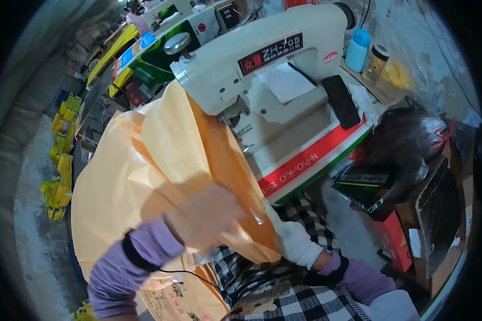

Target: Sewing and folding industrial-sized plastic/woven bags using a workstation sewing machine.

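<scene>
A large pale-orange woven sack (118,171) spreads from the sewing machine (284,59) down to my lap. Its upper edge lies beside the machine's needle end. My left hand (209,214), bare and smeared by motion, is over the middle of the sack; its fingers do not show clearly. At the sack's right edge, my right hand (294,241) in a white glove grips the material, the fingertips partly hidden by it. Below, another orange sack with print (182,299) lies near my left forearm.
A dark phone (340,101) and a paper sheet (285,81) rest on the machine bed. Behind it stand a blue bottle (358,51) and a jar (377,58). Cardboard boxes and plastic bags (396,139) crowd the right; yellow bundles (59,182) lie on the left floor.
</scene>
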Demonstrator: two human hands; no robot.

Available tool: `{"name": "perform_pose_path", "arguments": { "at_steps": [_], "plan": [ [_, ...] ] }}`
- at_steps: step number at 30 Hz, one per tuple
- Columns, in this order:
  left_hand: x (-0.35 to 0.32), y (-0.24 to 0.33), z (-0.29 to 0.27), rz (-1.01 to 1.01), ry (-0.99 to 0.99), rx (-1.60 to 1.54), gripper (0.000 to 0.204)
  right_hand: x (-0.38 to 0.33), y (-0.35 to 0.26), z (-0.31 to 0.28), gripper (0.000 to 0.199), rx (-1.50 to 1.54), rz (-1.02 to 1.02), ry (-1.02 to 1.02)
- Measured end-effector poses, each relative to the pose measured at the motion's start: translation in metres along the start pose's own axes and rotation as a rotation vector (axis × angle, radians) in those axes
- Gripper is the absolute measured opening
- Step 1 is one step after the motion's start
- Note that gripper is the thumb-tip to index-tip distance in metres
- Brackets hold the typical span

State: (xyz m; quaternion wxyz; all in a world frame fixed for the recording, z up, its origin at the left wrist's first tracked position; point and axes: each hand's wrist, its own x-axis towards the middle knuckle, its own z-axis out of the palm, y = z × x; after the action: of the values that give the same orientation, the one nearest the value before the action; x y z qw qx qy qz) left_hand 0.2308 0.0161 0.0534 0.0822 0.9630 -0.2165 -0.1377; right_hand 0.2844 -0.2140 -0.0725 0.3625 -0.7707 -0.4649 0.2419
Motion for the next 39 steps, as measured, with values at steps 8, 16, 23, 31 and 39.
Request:
{"name": "perform_pose_path", "arguments": {
  "at_steps": [8,16,23,31,39],
  "plan": [
    [-0.063,-0.115,-0.091,-0.309,0.098,0.544,0.009,0.16,0.02,-0.004,0.062,-0.201,-0.025,0.144],
    [-0.061,-0.02,-0.072,-0.15,0.308,0.341,0.01,0.139,-0.041,-0.054,0.048,-0.118,-0.623,0.38],
    [-0.095,0.039,-0.103,-0.309,0.586,0.584,0.04,0.081,-0.028,-0.042,0.03,-0.019,-0.645,0.11],
    [-0.259,-0.127,-0.092,-1.138,0.867,0.202,0.083,-0.002,-0.034,-0.073,0.03,0.743,-0.246,-0.06],
    [-0.231,-0.251,-0.076,-0.864,0.452,0.353,0.028,-0.003,-0.036,-0.077,0.025,0.32,-0.558,0.003]
  ]
}}
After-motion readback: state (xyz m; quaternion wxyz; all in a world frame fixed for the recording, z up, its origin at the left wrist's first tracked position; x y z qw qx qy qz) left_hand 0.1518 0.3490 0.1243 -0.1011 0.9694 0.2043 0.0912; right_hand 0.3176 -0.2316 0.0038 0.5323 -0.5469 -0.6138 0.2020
